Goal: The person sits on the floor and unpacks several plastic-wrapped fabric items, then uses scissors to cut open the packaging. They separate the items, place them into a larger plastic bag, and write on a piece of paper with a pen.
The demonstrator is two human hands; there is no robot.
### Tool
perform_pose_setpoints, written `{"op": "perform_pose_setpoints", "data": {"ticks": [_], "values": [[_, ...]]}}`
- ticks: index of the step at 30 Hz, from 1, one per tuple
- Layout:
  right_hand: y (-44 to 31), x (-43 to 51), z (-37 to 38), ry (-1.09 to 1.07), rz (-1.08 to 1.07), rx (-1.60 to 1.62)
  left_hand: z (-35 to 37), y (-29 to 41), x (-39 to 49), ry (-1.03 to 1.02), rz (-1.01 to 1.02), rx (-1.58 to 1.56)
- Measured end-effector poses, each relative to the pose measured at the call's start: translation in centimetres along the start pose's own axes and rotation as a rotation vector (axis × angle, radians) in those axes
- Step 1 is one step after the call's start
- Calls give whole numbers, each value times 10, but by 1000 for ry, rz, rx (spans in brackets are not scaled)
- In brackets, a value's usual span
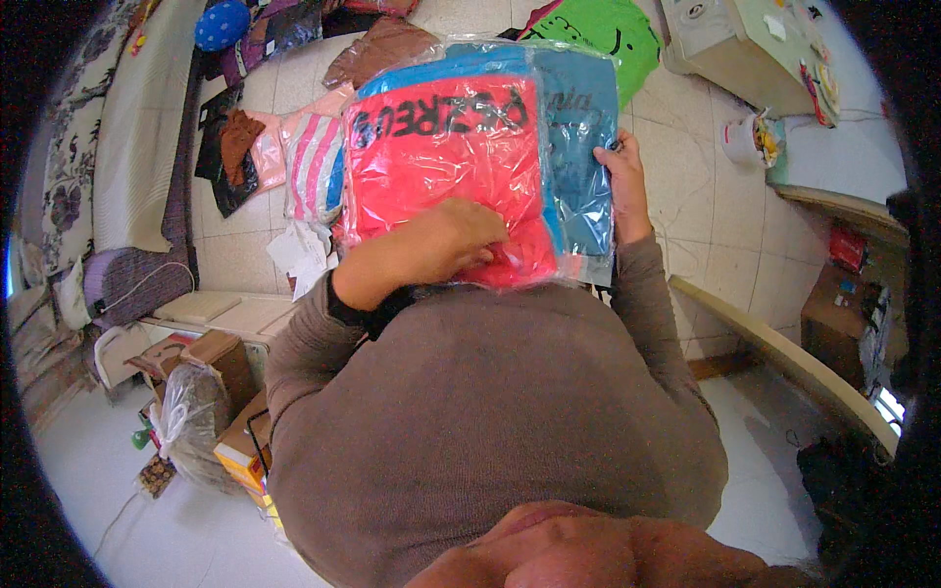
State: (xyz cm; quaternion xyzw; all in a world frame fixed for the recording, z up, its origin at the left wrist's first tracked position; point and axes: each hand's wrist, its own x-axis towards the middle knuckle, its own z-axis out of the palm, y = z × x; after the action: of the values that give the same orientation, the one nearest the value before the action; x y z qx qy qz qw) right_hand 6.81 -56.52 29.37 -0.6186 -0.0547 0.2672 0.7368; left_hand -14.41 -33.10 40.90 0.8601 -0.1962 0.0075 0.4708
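A folded red garment (448,162) with black lettering lies in a clear plastic bag in front of my chest. Blue fabric (441,71) shows behind its top and right edges. To the right, partly under it, is a folded teal garment (577,169), also in clear plastic and bearing dark writing. My right hand (627,173) grips the teal garment's right edge, thumb on top. Across the lower part of the red garment lies my left hand (459,235), fingers bent against the plastic. Whether those fingers pinch anything is hidden.
Left of the packs are a pink-and-white striped packed garment (316,165), white paper pieces (301,250) and a brown cloth (240,145). Beyond them lie a brown packed garment (386,51) and green fabric (621,44). A full white bin (742,143) stands right, near a curved yellowish edge (779,353).
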Motion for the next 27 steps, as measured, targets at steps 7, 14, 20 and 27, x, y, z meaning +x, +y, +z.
{"op": "perform_pose_setpoints", "data": {"ticks": [7,14,20,27], "values": [[1,-2,-2,45,10,35,-7,-41,-59,551,-453,424],[7,5,-7,1,24,2,-3,-73,-78,892,-951,-599],[-3,-2,3,53,61,-54,-15,-30,-41,822,-669,-712],[13,-4,-16,-179,21,277,-11,2,10,661,-156,-167]]}}
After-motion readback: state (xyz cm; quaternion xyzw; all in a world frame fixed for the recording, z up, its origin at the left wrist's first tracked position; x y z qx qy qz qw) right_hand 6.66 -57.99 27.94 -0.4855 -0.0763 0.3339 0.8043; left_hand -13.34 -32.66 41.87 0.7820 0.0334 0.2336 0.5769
